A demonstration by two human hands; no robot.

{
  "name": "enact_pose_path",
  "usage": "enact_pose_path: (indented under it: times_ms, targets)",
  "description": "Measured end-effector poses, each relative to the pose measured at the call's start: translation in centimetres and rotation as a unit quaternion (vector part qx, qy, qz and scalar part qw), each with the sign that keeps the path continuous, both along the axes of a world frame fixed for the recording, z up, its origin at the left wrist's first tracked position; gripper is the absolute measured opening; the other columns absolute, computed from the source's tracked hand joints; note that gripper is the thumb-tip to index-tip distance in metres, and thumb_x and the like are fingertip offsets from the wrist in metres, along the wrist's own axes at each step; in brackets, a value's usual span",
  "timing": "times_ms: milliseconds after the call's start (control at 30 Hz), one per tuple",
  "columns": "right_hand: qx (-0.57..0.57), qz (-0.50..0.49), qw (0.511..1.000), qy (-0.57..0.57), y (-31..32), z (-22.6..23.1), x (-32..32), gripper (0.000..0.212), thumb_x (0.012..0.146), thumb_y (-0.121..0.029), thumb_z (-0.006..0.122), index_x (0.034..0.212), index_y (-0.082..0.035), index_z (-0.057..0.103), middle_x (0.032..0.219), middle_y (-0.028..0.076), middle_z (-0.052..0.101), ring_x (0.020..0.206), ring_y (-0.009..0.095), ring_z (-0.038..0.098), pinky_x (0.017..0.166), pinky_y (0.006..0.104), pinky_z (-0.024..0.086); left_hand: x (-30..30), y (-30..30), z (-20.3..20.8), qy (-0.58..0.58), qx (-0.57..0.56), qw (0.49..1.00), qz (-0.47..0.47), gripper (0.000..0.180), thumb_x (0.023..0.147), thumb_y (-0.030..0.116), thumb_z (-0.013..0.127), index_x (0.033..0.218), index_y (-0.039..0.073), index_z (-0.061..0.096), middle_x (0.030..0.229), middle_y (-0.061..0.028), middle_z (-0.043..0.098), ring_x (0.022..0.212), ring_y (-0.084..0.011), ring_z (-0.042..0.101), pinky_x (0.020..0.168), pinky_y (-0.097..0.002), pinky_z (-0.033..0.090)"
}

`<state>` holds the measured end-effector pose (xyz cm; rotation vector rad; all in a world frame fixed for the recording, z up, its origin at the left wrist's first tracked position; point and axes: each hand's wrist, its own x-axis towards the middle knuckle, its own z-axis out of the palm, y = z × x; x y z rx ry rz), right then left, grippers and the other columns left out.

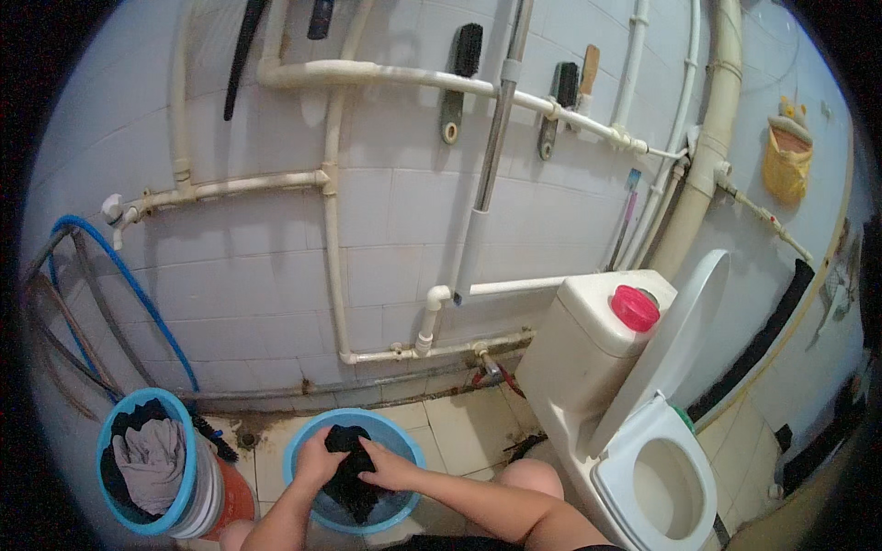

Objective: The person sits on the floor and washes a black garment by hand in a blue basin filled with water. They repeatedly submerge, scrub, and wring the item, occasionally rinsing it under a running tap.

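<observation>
Left hand [318, 463] and right hand [391, 466] gripped crumpled black cloth [353, 489], seemingly best worked low inside the round blue plastic basin [412, 448].

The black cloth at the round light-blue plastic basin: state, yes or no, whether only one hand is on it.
No, the left hand and the right hand are both on the black cloth.

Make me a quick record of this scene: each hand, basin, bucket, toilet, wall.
Left hand: holding black cloth
Right hand: holding the same cloth
Basin: blue, on the floor, under both hands
Bucket: blue-rimmed, grey cloth on top
Toilet: lid raised
Wall: tiled, with pipes
</observation>
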<state>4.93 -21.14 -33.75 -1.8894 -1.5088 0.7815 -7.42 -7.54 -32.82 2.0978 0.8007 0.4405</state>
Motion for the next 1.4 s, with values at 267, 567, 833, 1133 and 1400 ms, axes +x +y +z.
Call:
enact_pose_path:
  times_ms: [267, 567, 833, 1133, 1400]
  targets:
    - [0.075, -0.062, 0.995, -0.002, 0.5, 0.9, -0.2, 0.098, 0.072, -0.030, 0.071, 0.137, 0.002, 0.005, 0.131, 0.028, 0.031, 0.122, 0.039, 0.034, 0.101, 0.0387, 0.029, 0.4, -1.3, 1.7, -0.038, -0.065, 0.997, -0.001, 0.046, 0.066, 0.015, 0.073, 0.106, 0.002, 0.056, 0.095, -0.0136, 0.063, 0.088, -0.0246, 0.061, 0.076, -0.0325, 0.046]
    - [0.111, -0.050, 0.989, 0.080, 1.0, 3.3, 0.0, 0.101, 0.067, -0.032, 0.076, 0.138, -0.001, 0.010, 0.130, 0.026, 0.033, 0.121, 0.037, 0.035, 0.101, 0.0402, 0.029, -0.3, -2.8, 6.1, -0.099, -0.138, 0.985, 0.014, 0.040, 0.070, 0.004, 0.070, 0.106, -0.001, 0.054, 0.096, -0.0092, 0.062, 0.089, -0.0179, 0.059, 0.078, -0.0299, 0.046]
    - [0.048, -0.068, 0.995, 0.059, 1.9, 3.2, -0.7, 0.097, 0.064, -0.034, 0.076, 0.134, 0.001, 0.019, 0.126, 0.026, 0.038, 0.119, 0.038, 0.038, 0.099, 0.0397, 0.033, -0.5, -2.2, 4.4, -0.104, -0.152, 0.983, 0.000, 0.041, 0.070, 0.003, 0.070, 0.107, 0.000, 0.053, 0.096, -0.0087, 0.061, 0.090, -0.0170, 0.058, 0.080, -0.0300, 0.045]
    - [0.030, -0.066, 0.997, 0.015, 1.7, 2.7, -0.4, 0.086, 0.063, -0.035, 0.076, 0.127, 0.002, 0.032, 0.119, 0.023, 0.045, 0.113, 0.039, 0.042, 0.095, 0.0412, 0.036, -0.6, -1.1, 1.4, -0.075, -0.084, 0.994, -0.010, 0.043, 0.068, 0.011, 0.073, 0.106, 0.001, 0.055, 0.097, -0.0130, 0.062, 0.090, -0.0219, 0.061, 0.078, -0.0317, 0.047]
    - [0.011, -0.057, 0.998, 0.028, 2.4, 2.7, 1.5, 0.063, 0.062, -0.037, 0.075, 0.108, 0.000, 0.052, 0.101, 0.019, 0.059, 0.094, 0.034, 0.057, 0.082, 0.0395, 0.044, -0.7, -1.5, 3.6, -0.099, -0.088, 0.991, -0.031, 0.039, 0.069, 0.010, 0.072, 0.103, 0.001, 0.056, 0.093, -0.0109, 0.064, 0.090, -0.0217, 0.060, 0.079, -0.0324, 0.046]
